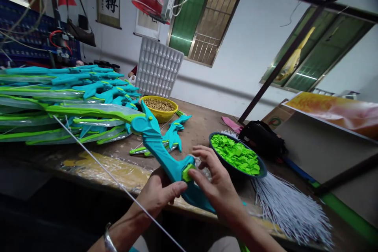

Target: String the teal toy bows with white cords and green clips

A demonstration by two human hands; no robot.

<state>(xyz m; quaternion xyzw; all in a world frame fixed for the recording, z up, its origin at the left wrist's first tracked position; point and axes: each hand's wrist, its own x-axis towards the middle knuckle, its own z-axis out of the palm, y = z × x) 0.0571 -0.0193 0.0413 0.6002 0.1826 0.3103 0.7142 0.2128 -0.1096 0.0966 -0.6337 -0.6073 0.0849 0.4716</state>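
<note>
A turquoise toy bow [161,145] with a lime-green and clear limb [97,111] is held tilted above the table's front edge. My left hand [159,195] is closed around its turquoise middle part, thumb in front. A small lime-green plastic piece [187,173] sits at the bow's rounded part. The thumb of my right hand [214,179] presses against this piece, with its other fingers bent around the bow's far side. From the limb a white cord [118,183] runs slanting down past my left wrist. The bow's lower end is partly hidden behind my right hand.
Several similar bows [97,86] lie piled on the left. A yellow bowl [165,116] of brass-coloured rings stands behind. To the right are a dark bowl [211,141] of green pieces and a bundle of white cords [292,208]. A red lamp [147,2] hangs overhead.
</note>
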